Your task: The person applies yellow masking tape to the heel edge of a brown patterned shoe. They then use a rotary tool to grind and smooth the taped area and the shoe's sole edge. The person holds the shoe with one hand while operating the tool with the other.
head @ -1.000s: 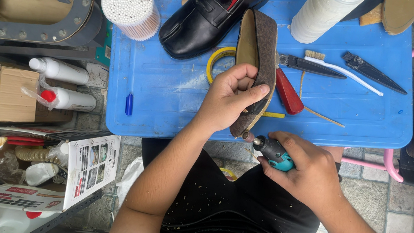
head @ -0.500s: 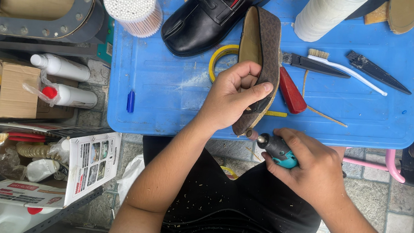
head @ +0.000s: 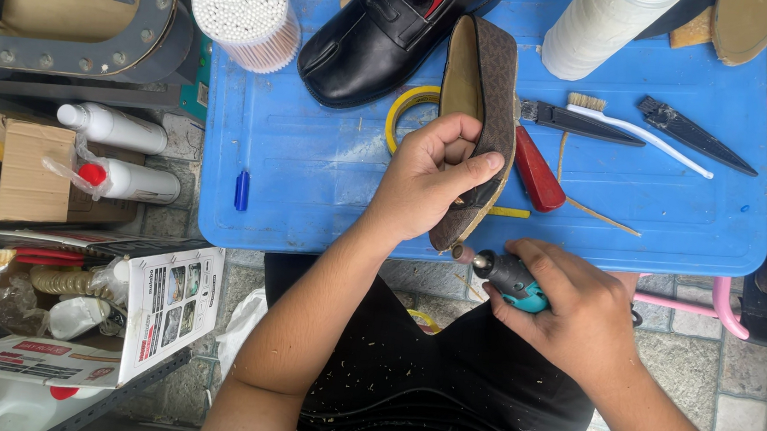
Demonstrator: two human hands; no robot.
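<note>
**Grinding a brown shoe at the table edge**

Sitting at the blue plastic table (head: 314, 163), with a black loafer (head: 390, 36) lying on top. Gripping the brown flat shoe (head: 484, 123) in the left hand (head: 428, 187), heel end hanging over the near edge. Clutching a small teal rotary tool (head: 512, 280) in the right hand (head: 579, 311), tip touching the shoe's heel.

Black loafer (head: 390, 36) on blue table (head: 314, 163), up-left of left hand. Tub of cotton swabs (head: 246, 9) further left. Yellow tape ring (head: 405, 108) just above left hand, partly hidden. Red-handled tool (head: 537, 172), white brush (head: 636, 129), dark knife (head: 696, 135) above right hand. White roll (head: 603, 27) at top. Two white bottles (head: 121, 151) well left.
</note>
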